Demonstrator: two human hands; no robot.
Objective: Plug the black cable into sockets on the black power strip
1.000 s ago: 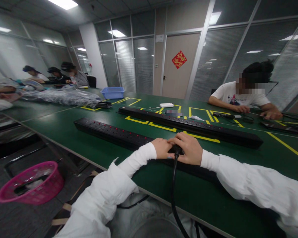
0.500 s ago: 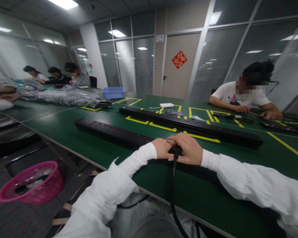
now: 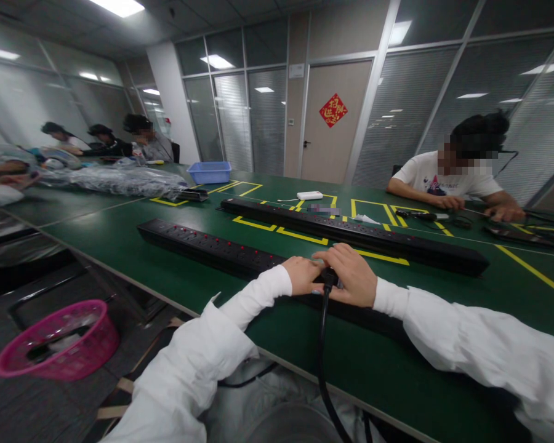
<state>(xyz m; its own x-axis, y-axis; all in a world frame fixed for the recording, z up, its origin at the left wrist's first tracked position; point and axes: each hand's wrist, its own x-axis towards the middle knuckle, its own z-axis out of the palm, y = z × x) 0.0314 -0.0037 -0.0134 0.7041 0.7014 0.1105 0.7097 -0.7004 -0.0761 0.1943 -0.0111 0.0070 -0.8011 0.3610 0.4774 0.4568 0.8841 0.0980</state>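
Note:
A long black power strip [image 3: 203, 244] with a row of red-lit switches lies slantwise on the green table, its right part partly covered by my hands and sleeve. Both hands meet over it at a black power plug [image 3: 329, 278], whose thick cord [image 3: 322, 351] drops over the table edge toward my lap. My right hand [image 3: 351, 277] is closed around the plug from the right. From the left, my left hand [image 3: 303, 275] curls over the strip, fingertips beside the plug. How far the plug sits in a socket is hidden.
Behind lies a second black power strip [image 3: 351, 234]. Farther back are a white power-bank-like block [image 3: 309, 195], a blue basket [image 3: 209, 172] and plastic-wrapped goods [image 3: 124, 178]. A pink basket [image 3: 58, 338] stands on the floor at left. A co-worker [image 3: 457, 178] handles cables at right.
My right hand's fingers have shifted slightly upward around the plug. Otherwise both hands, the cord and the strip stay in nearly the same place.

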